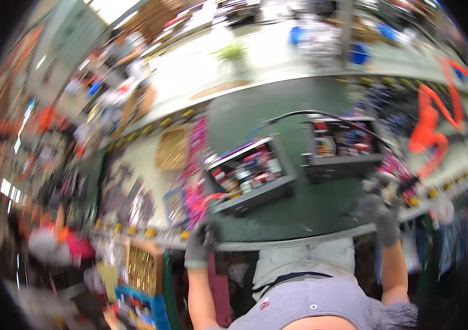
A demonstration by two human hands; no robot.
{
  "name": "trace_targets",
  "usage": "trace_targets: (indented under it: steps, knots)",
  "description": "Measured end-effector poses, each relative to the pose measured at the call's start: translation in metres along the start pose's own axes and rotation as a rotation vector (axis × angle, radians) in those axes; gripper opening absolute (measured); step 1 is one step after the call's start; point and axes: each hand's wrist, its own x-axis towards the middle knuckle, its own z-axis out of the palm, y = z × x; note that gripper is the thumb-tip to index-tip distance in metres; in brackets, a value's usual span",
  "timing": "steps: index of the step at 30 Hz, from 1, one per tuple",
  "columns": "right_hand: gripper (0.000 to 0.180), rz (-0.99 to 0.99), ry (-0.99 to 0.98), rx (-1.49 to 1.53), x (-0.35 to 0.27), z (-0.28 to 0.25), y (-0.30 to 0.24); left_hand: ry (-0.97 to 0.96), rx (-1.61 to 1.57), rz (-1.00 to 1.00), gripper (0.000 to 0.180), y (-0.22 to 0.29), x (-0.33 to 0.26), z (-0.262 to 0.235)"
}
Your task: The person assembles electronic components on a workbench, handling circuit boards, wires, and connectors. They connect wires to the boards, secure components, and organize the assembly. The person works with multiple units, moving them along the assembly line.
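My left hand (200, 242), in a grey glove, is at the bench's front edge. Its fingers look curled; whatever may be inside them is hidden. Just beyond it stands an open dark metal case (253, 193) filled with electronic parts, set at an angle. My right hand (382, 217), also gloved, is raised over the right part of the front edge. Motion smears its fingers against a pale, unclear object (382, 184). A second open case (344, 157) with similar parts sits beyond that hand. A black cable (300, 112) arches over and behind the cases.
The cases stand on a green bench mat (256, 226). Left of them are pink pieces (196, 176), a tray of brass-coloured parts (172, 148) and a smaller blue-edged tray (175, 208). An orange coiled hose (429, 121) lies right. Another person (126, 49) is at the far left.
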Motion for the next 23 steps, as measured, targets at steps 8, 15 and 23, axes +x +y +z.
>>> trace_targets:
  steps: [8, 15, 23]
  knots:
    - [0.067, -0.125, -0.100, -0.300, -0.004, 0.040, -0.039, 0.322, -0.059, 0.205, 0.027, 0.090, 0.065, -0.025]
    - [0.079, -0.093, -0.181, -0.365, -0.002, 0.047, -0.037, 0.595, 0.067, 0.386, 0.028, 0.098, 0.045, -0.103]
    - [0.085, -0.062, -0.143, -0.320, 0.003, 0.032, -0.024, 1.210, 1.460, 0.260, 0.034, 0.128, -0.120, -0.131]
